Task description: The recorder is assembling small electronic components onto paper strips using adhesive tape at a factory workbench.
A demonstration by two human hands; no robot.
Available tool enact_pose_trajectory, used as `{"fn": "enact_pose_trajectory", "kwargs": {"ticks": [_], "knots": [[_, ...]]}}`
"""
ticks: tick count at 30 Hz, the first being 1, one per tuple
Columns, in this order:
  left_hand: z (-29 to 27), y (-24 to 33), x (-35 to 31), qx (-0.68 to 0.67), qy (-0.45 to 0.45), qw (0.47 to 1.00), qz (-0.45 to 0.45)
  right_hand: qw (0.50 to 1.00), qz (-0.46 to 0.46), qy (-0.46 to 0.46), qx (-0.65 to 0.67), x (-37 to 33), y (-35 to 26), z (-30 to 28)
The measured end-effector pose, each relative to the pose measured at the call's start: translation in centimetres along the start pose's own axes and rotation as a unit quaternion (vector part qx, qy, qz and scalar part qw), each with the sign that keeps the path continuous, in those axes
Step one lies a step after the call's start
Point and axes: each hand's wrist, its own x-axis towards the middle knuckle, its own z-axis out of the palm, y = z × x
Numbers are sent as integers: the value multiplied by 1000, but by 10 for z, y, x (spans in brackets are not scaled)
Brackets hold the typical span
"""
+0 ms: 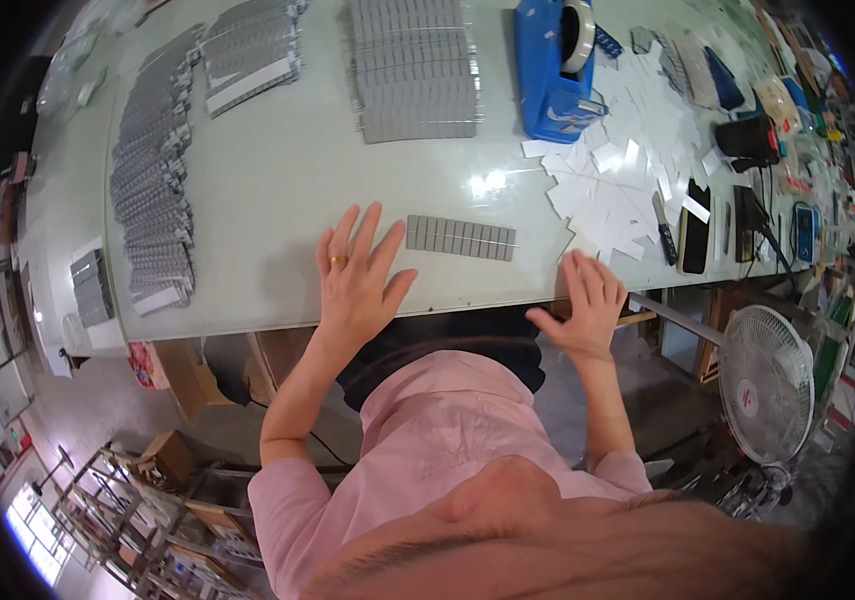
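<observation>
A short row of grey rectangular blocks (461,239), with a thin clear strip along it, lies on the pale table in front of me. Just left of that row, my left hand (356,262) rests on the tabletop with fingers spread and a ring on one finger. It holds nothing, and its fingertips are close to the row's left end. My right hand (592,297) is at the table's front edge, right of the row, below a heap of white paper pieces (597,195). Its fingers are stretched out and nothing is in them.
A blue tape dispenser (550,75) stands at the back. Stacked grey block rows (414,85) lie beyond my hands, with a long overlapping line of them (154,170) at left. A utility knife (664,232) and a phone (694,235) lie right. A fan (765,385) stands beside the table.
</observation>
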Motion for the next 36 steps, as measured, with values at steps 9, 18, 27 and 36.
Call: {"fn": "enact_pose_trajectory", "kwargs": {"ticks": [9,18,27,36], "knots": [[-11,3,-25,46,5,999,-12,976,89,97,175,-24,5,1],[3,6,-42,37,87,995,20,824,-28,-80,561,38,-73,22],[20,3,-43,56,148,986,51,928,-226,31,294,63,-101,56],[18,4,-41,64,149,986,47,942,-220,25,251,63,-103,56]]}}
